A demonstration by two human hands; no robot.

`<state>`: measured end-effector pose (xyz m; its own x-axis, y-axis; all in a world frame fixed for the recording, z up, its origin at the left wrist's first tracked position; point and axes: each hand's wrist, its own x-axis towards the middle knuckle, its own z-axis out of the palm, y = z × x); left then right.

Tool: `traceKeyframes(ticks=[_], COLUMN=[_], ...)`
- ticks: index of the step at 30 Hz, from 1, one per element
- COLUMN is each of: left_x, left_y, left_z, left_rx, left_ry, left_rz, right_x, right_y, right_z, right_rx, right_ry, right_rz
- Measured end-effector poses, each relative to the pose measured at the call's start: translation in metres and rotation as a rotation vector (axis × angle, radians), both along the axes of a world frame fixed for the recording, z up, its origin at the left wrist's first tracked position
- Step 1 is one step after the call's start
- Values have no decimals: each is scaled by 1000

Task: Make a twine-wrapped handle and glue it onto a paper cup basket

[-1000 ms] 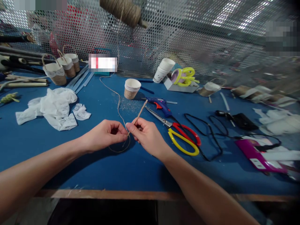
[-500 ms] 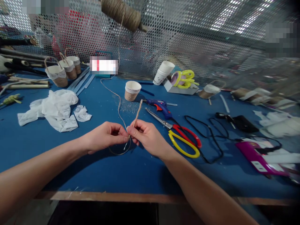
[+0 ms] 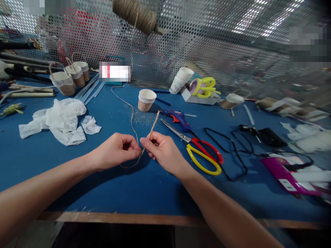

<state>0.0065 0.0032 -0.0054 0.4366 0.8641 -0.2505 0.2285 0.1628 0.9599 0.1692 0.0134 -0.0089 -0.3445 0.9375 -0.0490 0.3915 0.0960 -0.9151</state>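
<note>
My left hand (image 3: pixel 116 150) and my right hand (image 3: pixel 162 150) meet fingertip to fingertip low over the blue table (image 3: pixel 77 172). Both are closed in a pinch. My right hand grips a twine-wrapped stick (image 3: pixel 154 124) that slants up and away from it. My left hand pinches the thin jute twine (image 3: pixel 131 119) where it reaches the stick. A slack loop of twine lies under my hands. The strand runs back across the table and up to a hanging spool (image 3: pixel 136 14).
Red-and-yellow scissors (image 3: pixel 200 151) and a blue glue gun (image 3: pixel 178 117) lie right of my hands. A twine-wrapped paper cup (image 3: pixel 146 99) stands behind. Crumpled white plastic (image 3: pixel 58 119) lies left, small handled cup baskets (image 3: pixel 68 74) far left, black cables (image 3: pixel 232 148) and a magenta tool (image 3: pixel 284 174) right.
The slack loop under my hands has grown smaller. The stick has turned slightly in my right hand. Both hands stay in nearly the same place.
</note>
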Motion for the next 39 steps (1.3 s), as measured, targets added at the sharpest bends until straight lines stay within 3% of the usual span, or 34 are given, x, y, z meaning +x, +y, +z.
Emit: traceKeyframes(ticks=[7, 14, 23, 30, 36, 39], left_x=[4, 2, -2, 2, 2, 0], left_y=[-4, -1, 0, -1, -1, -1], left_z=[-9, -8, -2, -7, -4, -3], left_rx=[40, -59, -31, -40, -116, -145], left_ry=[25, -94, -58, -43, -145, -151], left_rz=[80, 51, -12, 43, 27, -14], right_x=[-5, 0, 2, -1, 1, 3], right_y=[-3, 1, 2, -2, 1, 2], right_z=[-2, 0, 0, 1, 1, 4], right_rx=[45, -119, -69, -28, -129, -169], right_ry=[-4, 187, 62, -20, 221, 234], right_rz=[-42, 150, 51, 9, 151, 178])
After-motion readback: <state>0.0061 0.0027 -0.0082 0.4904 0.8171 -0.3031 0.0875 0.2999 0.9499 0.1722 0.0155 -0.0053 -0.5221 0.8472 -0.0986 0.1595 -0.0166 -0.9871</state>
